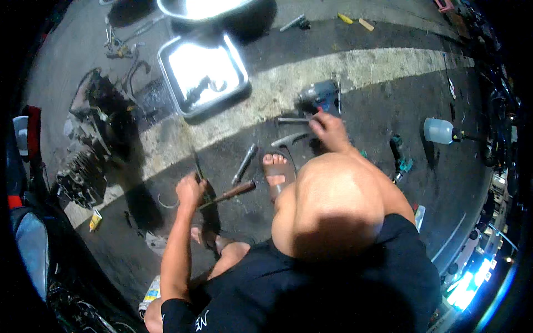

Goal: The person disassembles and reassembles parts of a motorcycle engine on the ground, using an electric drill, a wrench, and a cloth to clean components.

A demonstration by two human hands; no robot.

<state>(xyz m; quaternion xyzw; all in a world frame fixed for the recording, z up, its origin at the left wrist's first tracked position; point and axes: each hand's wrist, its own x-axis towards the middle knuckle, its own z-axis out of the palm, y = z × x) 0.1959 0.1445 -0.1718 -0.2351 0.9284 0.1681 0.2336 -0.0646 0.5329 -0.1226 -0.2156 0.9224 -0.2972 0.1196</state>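
Observation:
My left hand [190, 190] is closed around a thin dark rod [197, 162] that sticks out beyond the fingers; its other end is hidden. Beside that hand, a tool with a brown handle [239, 189] lies on the floor. My right hand [330, 132] reaches past my raised knee, its fingers curled on a slim metal bar [294, 120]. Just beyond it rests a dark impact wrench [320, 94]. A curved-headed tool [290, 140] like a hammer is on the near side of the bar. Between my hands lies a metal socket extension [244, 164].
A shiny tray [242, 83] holding dark parts stands ahead, with a round basin [208, 14] behind it. Greasy engine parts [91, 139] are at left. To the right are a green power tool [400, 155] and a white bottle [438, 131]. My sandalled foot [277, 172] is between the tools.

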